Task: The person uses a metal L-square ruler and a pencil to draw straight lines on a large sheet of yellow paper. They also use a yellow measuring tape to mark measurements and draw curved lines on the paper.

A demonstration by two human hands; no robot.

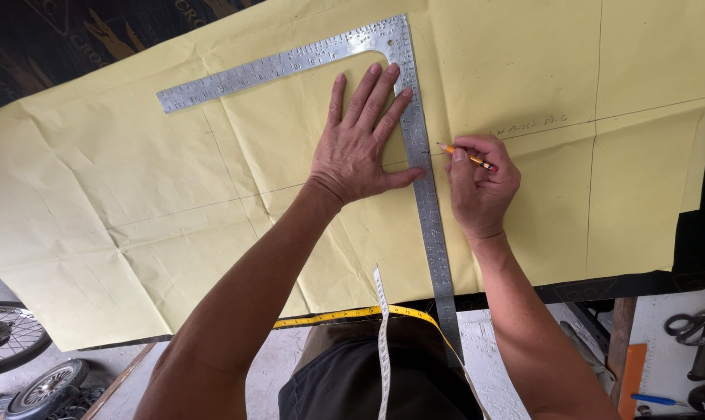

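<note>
Here, at the counter, the left hand (358, 148) lies flat, fingers spread, pinning a metal square (419, 148) against a creased sheet of yellow pattern paper (135, 210), while the right hand (481, 187) is closed around an orange pencil (465, 156) whose tip meets the paper just beside the square's long blade. The likeliest slip, by the look of it: the square could pivot under uneven palm pressure, or ride up over a fold, bending the pencilled line; a hard stroke might also tear the paper at a crease. A yellow tape measure (345, 315) drapes from the person's neck over the paper's near edge and could drag across it. Beyond, a wheel (6, 336) stands at lower left, scissors (691, 323) and a blue pen (657, 400) at lower right, well apart from the hands.
</note>
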